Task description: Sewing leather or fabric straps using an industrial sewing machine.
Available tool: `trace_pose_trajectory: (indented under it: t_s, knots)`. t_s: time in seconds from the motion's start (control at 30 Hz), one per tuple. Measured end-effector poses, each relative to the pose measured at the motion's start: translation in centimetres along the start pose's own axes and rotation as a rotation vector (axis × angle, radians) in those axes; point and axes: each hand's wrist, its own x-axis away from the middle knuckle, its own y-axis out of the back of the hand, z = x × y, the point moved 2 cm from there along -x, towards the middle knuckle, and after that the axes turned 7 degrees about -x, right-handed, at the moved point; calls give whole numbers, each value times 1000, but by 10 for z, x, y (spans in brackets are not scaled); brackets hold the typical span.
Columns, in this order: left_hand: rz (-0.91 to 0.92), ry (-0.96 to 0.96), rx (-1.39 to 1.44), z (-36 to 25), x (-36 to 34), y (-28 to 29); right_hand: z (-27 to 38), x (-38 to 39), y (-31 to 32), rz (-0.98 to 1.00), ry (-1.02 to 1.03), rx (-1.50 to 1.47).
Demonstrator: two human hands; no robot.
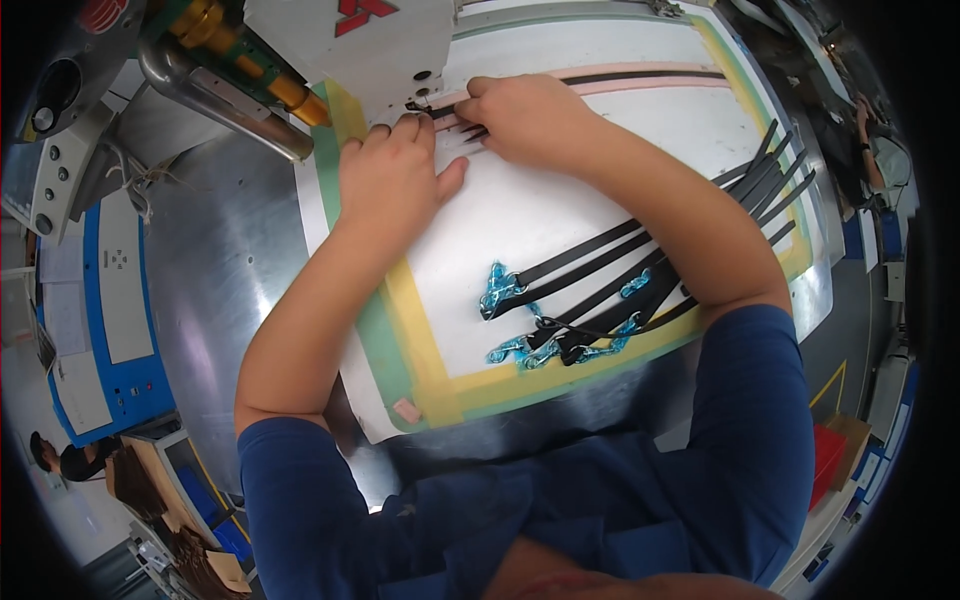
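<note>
A narrow black strap (650,76) lies flat between pink strips (620,86).

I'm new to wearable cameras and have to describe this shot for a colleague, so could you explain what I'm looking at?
There is no robot here: these are a person's own bare hands. The picture comes from a wide fisheye camera on that person's head, looking down, so straight edges bend near the rim.

The left hand rests on a white board edged with green and yellow tape. The right hand is beside it, fingers bent at a dark strap lying between pink strips; exactly what the fingertips grip is hidden.

Nearer the body lies a loose bunch of black straps, some with metal clasps in blue wrapping. At upper left stands a machine with a gold-coloured tube.
</note>
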Motion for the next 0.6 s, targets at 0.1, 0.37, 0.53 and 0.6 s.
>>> trace_pose_trajectory:
  t_s: [0.1, 0.37, 0.53, 0.6]
  knots:
    - [-15, 3, -5, 0, 1, -1, 2, 0, 3, 13, -12, -3]
    - [1, 0, -14, -3, 0, -1, 5, 1, 2, 36, -29, -10]
    - [-66, 5, 9, -1, 0, 0, 4, -2, -1, 10, -2, -3]
    - [-62, 5, 3, -3, 1, -2, 4, 0, 0, 16, -10, -11]
